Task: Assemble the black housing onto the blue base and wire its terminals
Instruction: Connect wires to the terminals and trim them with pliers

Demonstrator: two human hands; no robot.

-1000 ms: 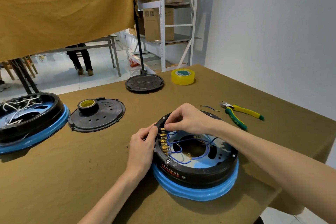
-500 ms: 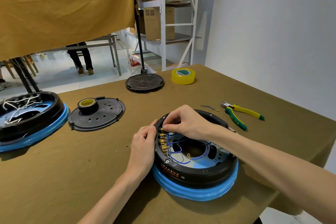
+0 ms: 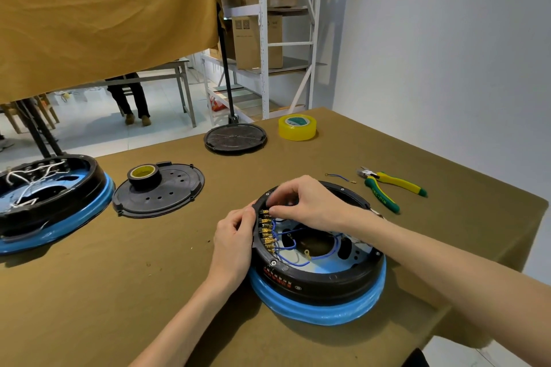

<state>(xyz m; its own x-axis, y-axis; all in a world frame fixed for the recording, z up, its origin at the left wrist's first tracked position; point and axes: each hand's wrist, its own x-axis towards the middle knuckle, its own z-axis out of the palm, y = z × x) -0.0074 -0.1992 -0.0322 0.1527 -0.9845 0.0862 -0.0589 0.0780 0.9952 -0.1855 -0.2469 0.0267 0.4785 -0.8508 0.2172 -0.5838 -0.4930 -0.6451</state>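
black housing [image 3: 316, 280] sits seated on the blue base [image 3: 319, 307] at lower centre of the frame, on the bench [image 3: 89, 292]; so the fitting part looks done, wiring is the step in hand. key relation: the row of brass terminals [image 3: 267, 232] runs along the housing's inner left wall, long axis going from upper to lower in the frame, and both hands meet at its upper end. right hand [image 3: 307, 202] reaches in from the right over the rim, fingertips pinched right at the topmost terminal, likely on a wire end or lug but too small to tell which. left hand [image 3: 235, 235] is outside the rim just left of the row, fingers curled against the housing edge, bracing it. right hand is the nearer one to the terminal being worked. blue wires [image 3: 286, 247] loop from the lower terminals across the light blue floor inside; one ring lug [image 3: 307, 253] lies loose near the centre hole. spare short wire [image 3: 340, 177] and green-yellow pliers [image 3: 390, 188] lie right of centre, well apart from the hands.
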